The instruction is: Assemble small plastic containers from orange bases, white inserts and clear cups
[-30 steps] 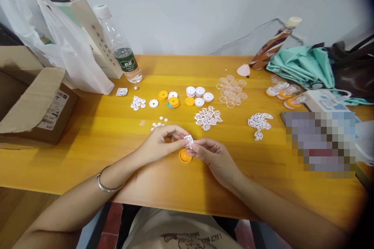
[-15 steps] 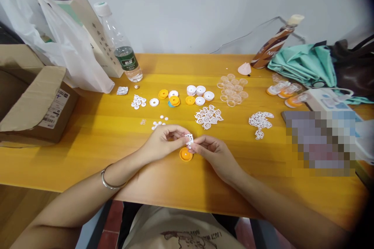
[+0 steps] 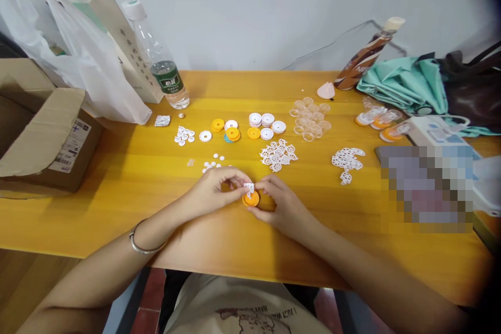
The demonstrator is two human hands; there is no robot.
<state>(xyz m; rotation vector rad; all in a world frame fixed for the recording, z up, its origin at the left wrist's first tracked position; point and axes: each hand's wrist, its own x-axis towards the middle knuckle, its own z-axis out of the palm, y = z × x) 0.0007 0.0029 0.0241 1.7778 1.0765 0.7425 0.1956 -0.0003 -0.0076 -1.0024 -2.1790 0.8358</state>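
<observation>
Pinching left hand [image 3: 219, 188]: we see its grip closed, thumb against fingers, on one white openwork piece [image 3: 249, 187].
Openwork piece: it sits at those fingertips, overlapping the far part of one orange disc [image 3: 251, 200] in our view; whether the two touch, we cannot tell.
Disc: we find it between both hands, close to the left fingertips.
Right hand [image 3: 287, 209]: its grip stands parted, thumb by the disc's near edge, forefinger close to the openwork piece; whether it clamps the disc, we cannot tell.
Openwork heaps [image 3: 278, 155]: two, one beyond the hands, a second farther right; overlaps keep us from counting their pieces.
Clear rings [image 3: 309, 119]: one cluster, more than a dozen, overlapping.
Stacked lids [image 3: 266, 134]: we count five tops, four white and one orange.
Mixed lids [image 3: 232, 132]: two orange, one white and one teal show, the teal partly covered.
White ring [image 3: 201, 136]: one, left of the mixed lids.
White caps [image 3: 184, 135]: about ten.
Small white discs [image 3: 215, 156]: several, just beyond the left hand.
Orange-based clear pieces [image 3: 394, 133]: three, at the right.
Bottles [image 3: 168, 81]: two, near the wall.
Foil packet [image 3: 162, 121], pink cone [image 3: 325, 91], cardboard box [image 3: 80, 151]: one each on the bench [image 3: 203, 258].
</observation>
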